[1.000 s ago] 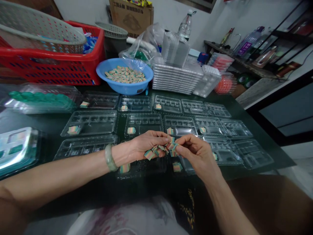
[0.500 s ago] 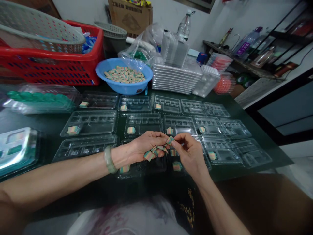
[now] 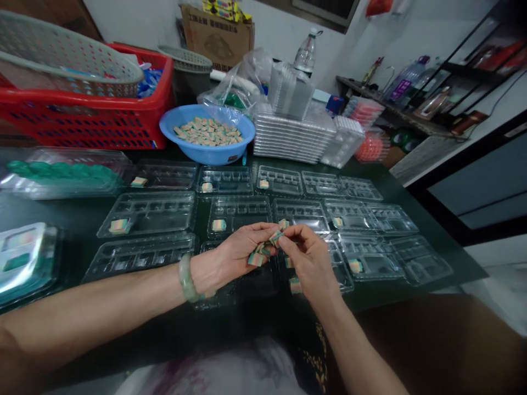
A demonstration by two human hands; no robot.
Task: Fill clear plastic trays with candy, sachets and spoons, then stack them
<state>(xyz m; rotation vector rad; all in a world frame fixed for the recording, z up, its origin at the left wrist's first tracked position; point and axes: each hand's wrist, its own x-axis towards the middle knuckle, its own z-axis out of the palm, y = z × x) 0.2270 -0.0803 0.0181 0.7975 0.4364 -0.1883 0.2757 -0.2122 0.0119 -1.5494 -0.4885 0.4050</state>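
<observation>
Several small striped squares, banded in orange, cream and green, lie bunched in my left hand, whose fingers curl round them. My right hand meets it and pinches one striped square between thumb and fingertips. Both hands hover over clear plastic trays with moulded compartments. Similar squares sit in the corner compartment of many trays, such as the tray behind my left hand and the tray right of my right hand. My left forearm and hand hide parts of the nearest trays.
A blue basin of striped squares stands at the back, beside a red basket. Stacked clear trays rise to its right. Green items fill a clear box at left. Closed packs lie at the left edge.
The camera view has shifted slightly. My hands stay together, the right one still pinching a square; fewer squares show in my left hand.
</observation>
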